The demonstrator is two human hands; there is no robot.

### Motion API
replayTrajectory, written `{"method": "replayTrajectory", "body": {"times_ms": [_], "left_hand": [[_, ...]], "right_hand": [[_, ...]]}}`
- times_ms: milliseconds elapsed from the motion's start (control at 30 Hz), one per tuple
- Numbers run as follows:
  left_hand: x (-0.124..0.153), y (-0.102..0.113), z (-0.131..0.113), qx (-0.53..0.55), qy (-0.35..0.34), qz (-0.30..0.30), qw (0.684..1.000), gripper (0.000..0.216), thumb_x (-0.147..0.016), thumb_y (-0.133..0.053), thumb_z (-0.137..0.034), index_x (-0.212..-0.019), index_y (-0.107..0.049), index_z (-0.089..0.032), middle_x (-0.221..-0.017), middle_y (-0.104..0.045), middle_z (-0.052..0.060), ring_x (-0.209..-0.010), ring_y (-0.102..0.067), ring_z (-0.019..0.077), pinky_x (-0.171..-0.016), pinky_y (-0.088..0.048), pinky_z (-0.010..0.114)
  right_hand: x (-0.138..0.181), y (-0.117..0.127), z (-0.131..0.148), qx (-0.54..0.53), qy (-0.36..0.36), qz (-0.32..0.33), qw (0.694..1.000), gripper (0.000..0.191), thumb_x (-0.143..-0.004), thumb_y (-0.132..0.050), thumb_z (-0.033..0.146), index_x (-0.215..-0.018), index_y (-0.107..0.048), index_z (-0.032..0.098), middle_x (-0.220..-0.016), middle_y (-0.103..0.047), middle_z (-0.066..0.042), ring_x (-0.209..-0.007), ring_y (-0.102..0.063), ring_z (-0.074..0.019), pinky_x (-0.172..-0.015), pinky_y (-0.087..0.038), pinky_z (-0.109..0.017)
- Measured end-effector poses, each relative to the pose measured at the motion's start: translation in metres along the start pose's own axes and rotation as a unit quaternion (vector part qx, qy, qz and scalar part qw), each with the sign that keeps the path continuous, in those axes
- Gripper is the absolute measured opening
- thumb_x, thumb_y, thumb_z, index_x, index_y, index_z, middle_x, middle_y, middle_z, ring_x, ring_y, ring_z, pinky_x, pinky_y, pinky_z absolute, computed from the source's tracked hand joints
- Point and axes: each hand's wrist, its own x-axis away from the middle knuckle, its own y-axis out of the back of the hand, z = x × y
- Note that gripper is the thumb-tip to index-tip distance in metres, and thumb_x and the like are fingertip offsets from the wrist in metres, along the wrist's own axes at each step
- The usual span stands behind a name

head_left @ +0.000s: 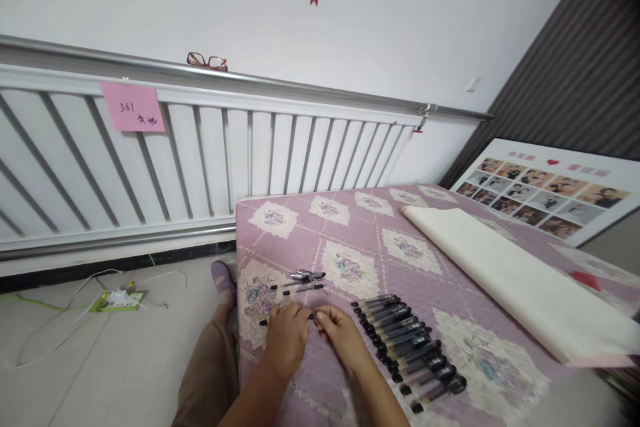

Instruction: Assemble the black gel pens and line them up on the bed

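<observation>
My left hand (pixel 287 335) is closed over a slim pen, and the pen's black end (pixel 263 323) sticks out to its left. Fingers of my right hand (pixel 337 330) pinch a dark piece at the pen's other end, between the two hands. Whether that piece is a cap or part of the barrel is too small to tell. Just beyond the hands lie a few loose pen parts (pixel 304 289), thin and dark-tipped, beside some clear-and-black pieces (pixel 307 275). To the right of my right hand, several black-capped pens (pixel 407 337) form a slanting row.
All this lies on a bed with a purple floral cover (pixel 300 230). A rolled cream sheet (pixel 500 273) and a photo board (pixel 545 193) are at the right. A white radiator (pixel 280 147) stands along the wall. A green power strip (pixel 120 301) with cables lies on the floor.
</observation>
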Motion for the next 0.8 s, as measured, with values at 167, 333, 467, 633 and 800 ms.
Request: {"method": "replayTrajectory", "body": {"times_ms": [167,333,467,633,800], "left_hand": [[-0.001,0.000,-0.001,0.013,-0.001,0.005,1.000,0.020,-0.090,-0.048,-0.018,-0.099,-0.064,-0.025,-0.095,-0.062,0.003,-0.093,-0.055,0.0218,-0.087,-0.036,0.039],[0.000,-0.002,0.001,0.039,0.007,0.006,0.999,0.021,-0.087,-0.049,-0.015,-0.098,-0.064,-0.024,-0.096,-0.061,0.002,-0.095,-0.053,0.0204,-0.089,-0.038,0.036],[0.000,-0.005,0.003,0.050,0.005,0.002,0.999,0.021,-0.086,-0.049,-0.013,-0.097,-0.064,-0.023,-0.096,-0.060,0.003,-0.096,-0.053,0.0199,-0.089,-0.039,0.036],[-0.002,-0.008,0.004,0.050,-0.003,-0.007,0.999,0.021,-0.085,-0.049,-0.011,-0.095,-0.064,-0.022,-0.095,-0.060,0.003,-0.096,-0.054,0.0198,-0.089,-0.041,0.036],[0.000,-0.011,0.004,0.045,-0.019,-0.023,0.999,0.024,-0.085,-0.048,-0.010,-0.099,-0.063,-0.023,-0.096,-0.061,0.003,-0.096,-0.055,0.0204,-0.088,-0.043,0.037]], "right_hand": [[-0.022,0.018,0.002,0.145,0.039,-0.107,0.983,0.026,-0.081,-0.046,0.035,-0.082,-0.066,0.019,-0.078,-0.067,-0.004,-0.075,-0.060,-0.0199,-0.071,-0.046,-0.029],[-0.044,0.021,0.003,0.214,0.045,-0.133,0.967,0.021,-0.074,-0.052,0.022,-0.086,-0.068,0.016,-0.086,-0.065,-0.010,-0.087,-0.059,-0.0236,-0.086,-0.041,-0.033],[-0.049,0.013,0.000,0.242,0.048,-0.128,0.961,0.019,-0.073,-0.055,0.019,-0.086,-0.069,0.015,-0.087,-0.063,-0.011,-0.082,-0.060,-0.0240,-0.082,-0.042,-0.033],[-0.046,0.012,0.001,0.233,0.059,-0.120,0.963,0.013,-0.071,-0.055,0.015,-0.075,-0.068,0.017,-0.084,-0.064,-0.011,-0.081,-0.060,-0.0240,-0.083,-0.042,-0.034],[-0.019,0.010,-0.003,0.169,0.066,-0.125,0.976,0.028,-0.083,-0.047,0.032,-0.097,-0.066,0.017,-0.094,-0.068,-0.009,-0.089,-0.061,-0.0221,-0.084,-0.045,-0.032]]}}
